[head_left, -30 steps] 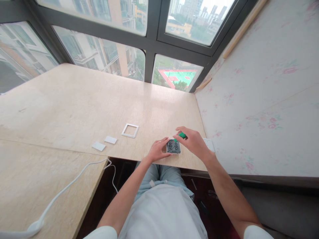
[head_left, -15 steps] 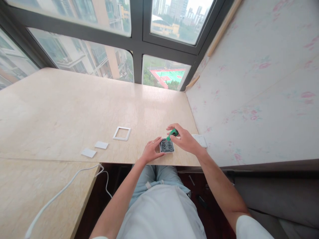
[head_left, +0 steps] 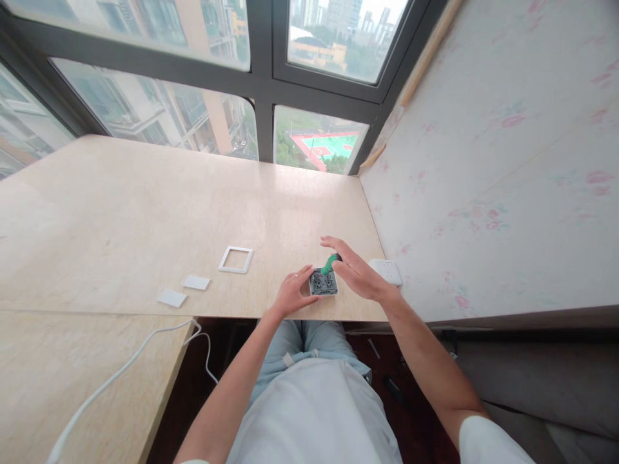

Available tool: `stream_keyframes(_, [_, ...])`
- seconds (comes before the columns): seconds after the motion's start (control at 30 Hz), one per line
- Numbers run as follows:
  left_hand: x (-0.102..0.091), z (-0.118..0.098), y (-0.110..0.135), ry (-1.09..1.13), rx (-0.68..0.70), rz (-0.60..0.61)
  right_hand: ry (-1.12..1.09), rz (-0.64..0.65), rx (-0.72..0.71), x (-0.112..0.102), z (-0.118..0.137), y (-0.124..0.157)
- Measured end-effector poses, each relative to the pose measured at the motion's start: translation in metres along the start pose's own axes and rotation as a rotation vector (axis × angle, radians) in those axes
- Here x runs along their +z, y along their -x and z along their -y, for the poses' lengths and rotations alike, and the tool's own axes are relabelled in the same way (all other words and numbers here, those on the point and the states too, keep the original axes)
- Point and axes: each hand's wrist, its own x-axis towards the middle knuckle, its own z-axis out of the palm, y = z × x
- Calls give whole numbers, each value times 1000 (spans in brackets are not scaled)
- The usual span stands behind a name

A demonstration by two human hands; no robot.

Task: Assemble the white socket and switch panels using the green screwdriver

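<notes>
A wall switch (head_left: 324, 283) with its grey inner mechanism exposed and a pale rim lies on the table near the front edge. My left hand (head_left: 294, 293) grips it from the left, fingers at its upper side and thumb along its lower edge. Above its top edge, my right hand (head_left: 355, 270) holds a green-handled screwdriver (head_left: 329, 263), which leans with its lower end toward the mechanism. The index finger reaches out past the handle. Too little of the screwdriver's tip shows to tell exactly where it touches.
Left of the hands lie a white square frame (head_left: 236, 260) and two white cover plates (head_left: 196, 282). A white socket panel (head_left: 387, 272) sits by the wall at right. A white cable (head_left: 120, 370) crosses the lower left and hangs over the table edge.
The right hand's fingers have opened and stretched around the screwdriver handle, which has shifted slightly left and lower. My left hand and the switch stay in place.
</notes>
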Motion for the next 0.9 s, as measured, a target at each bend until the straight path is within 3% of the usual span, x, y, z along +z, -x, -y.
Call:
stream_keyframes(0.13, [1,1,0,4,4,-1,-55,-33,-85,8,0,-5])
stream_keyframes(0.27, [3,2,0,-2,-5,-3,295,-180,-125,12,2,-11])
stream_keyframes(0.37, [4,3,1,-10,-14,-8,419,-164,-100,13,4,-11])
stream_keyframes(0.53, [0,-1,1,13,-13,3,197,-129,-127,13,-2,-6])
stream_keyframes(0.7, [-3,-5,0,17,-24,4,-71,-54,-22,7,-11,0])
stream_keyframes(0.77, [-3,-5,0,14,-24,8,-48,-63,20,3,-10,1])
stream_keyframes(0.9, [-3,-4,1,13,-31,13,208,-189,38,0,-7,2])
